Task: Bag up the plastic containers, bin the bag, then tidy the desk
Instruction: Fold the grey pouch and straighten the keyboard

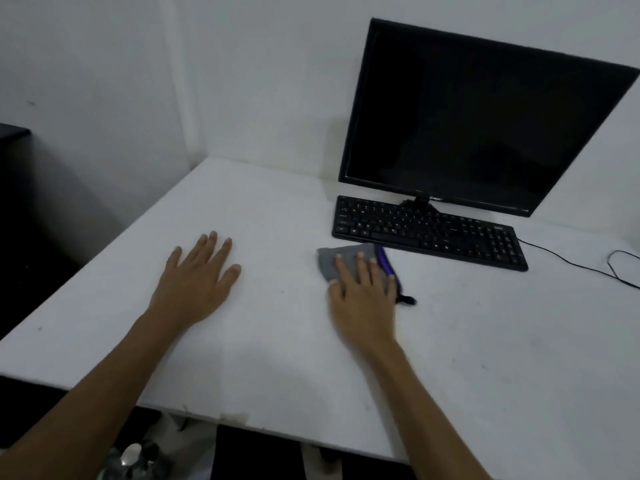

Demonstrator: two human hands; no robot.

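Plain white corner, dim light

White walls [242, 81] meet behind the white worktop [277, 358]; dark furniture [14, 133] stands at far left.

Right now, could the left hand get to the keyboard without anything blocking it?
Probably yes. The left hand lies flat on the bare desk, and only open desk surface shows between it and the keyboard. The right hand and cloth sit nearer the keyboard's front edge, off that path.

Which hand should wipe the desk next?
Probably the right hand: it already presses flat on the grey cloth beside the keyboard. The left hand rests bare on the desk.
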